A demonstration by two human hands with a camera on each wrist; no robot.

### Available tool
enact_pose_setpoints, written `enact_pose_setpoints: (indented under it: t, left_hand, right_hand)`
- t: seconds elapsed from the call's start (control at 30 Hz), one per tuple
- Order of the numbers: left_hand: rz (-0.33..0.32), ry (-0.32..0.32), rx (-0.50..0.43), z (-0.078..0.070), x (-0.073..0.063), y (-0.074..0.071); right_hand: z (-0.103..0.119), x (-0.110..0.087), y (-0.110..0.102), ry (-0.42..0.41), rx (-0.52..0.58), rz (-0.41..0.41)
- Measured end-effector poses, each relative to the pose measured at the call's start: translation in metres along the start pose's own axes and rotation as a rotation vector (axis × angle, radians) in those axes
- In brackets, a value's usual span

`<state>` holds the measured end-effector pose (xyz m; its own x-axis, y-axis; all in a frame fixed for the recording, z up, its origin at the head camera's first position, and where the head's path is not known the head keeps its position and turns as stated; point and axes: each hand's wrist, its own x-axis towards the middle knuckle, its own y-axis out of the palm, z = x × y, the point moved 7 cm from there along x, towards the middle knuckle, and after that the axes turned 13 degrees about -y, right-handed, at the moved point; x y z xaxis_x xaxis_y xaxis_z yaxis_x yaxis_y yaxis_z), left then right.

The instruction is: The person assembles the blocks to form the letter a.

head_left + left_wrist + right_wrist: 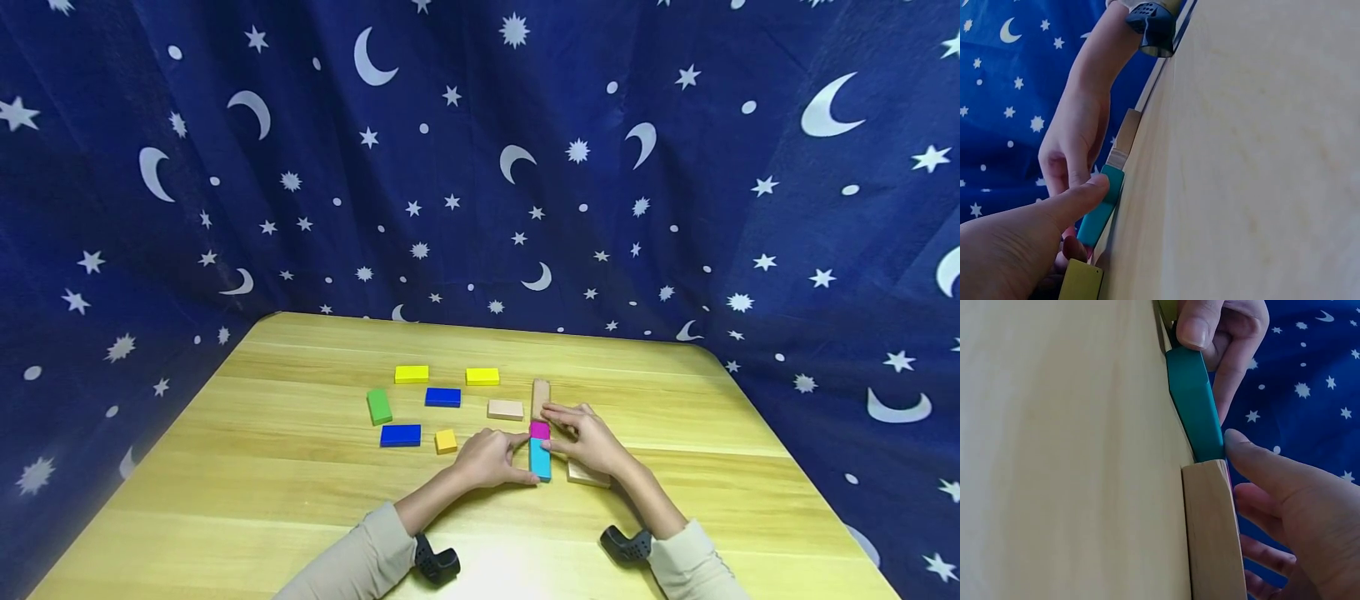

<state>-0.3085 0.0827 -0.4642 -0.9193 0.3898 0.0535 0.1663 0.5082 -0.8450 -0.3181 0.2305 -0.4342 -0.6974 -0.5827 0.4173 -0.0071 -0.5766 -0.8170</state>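
A light blue block [540, 461], a magenta block [539, 430] and a long wooden block [540, 398] lie end to end in a row on the table. My left hand [489, 458] holds the light blue block, thumb at its near end and index finger beside the magenta block. From the other side, my right hand [592, 442] touches the light blue block's edge with its thumb, while its outstretched fingers reach to the wooden block. The right wrist view shows that thumb [1254, 450] lying fairly straight against the light blue block [1194, 400].
Beneath the right wrist lies another wooden block [588, 475]. Left of the row are a pale block [506, 410], an orange block [446, 442], two blue blocks [443, 397], two yellow blocks [482, 377] and a green block [379, 407]. A starry curtain [465, 167] hangs behind the table [315, 500].
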Motion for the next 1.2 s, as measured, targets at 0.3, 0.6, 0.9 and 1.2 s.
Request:
enact_pose_setpoints:
  t: [0.3, 0.6, 0.9, 1.2]
  left_hand:
    - [-0.013, -0.002, 0.011, 0.0, 0.0, 0.0]
    - [-0.022, 0.01, 0.037, 0.0, 0.0, 0.0]
    - [-0.028, 0.013, 0.048, -0.001, 0.0, -0.001]
    - [-0.025, 0.02, 0.015, 0.0, 0.0, -0.001]
  right_hand:
    - [-0.002, -0.001, 0.0, 0.042, -0.012, 0.028]
    - [-0.004, -0.002, 0.0, 0.051, -0.014, 0.035]
    - [-0.004, -0.002, -0.001, 0.027, -0.01, -0.003]
    - [-0.002, -0.002, -0.01, 0.025, -0.035, -0.092]
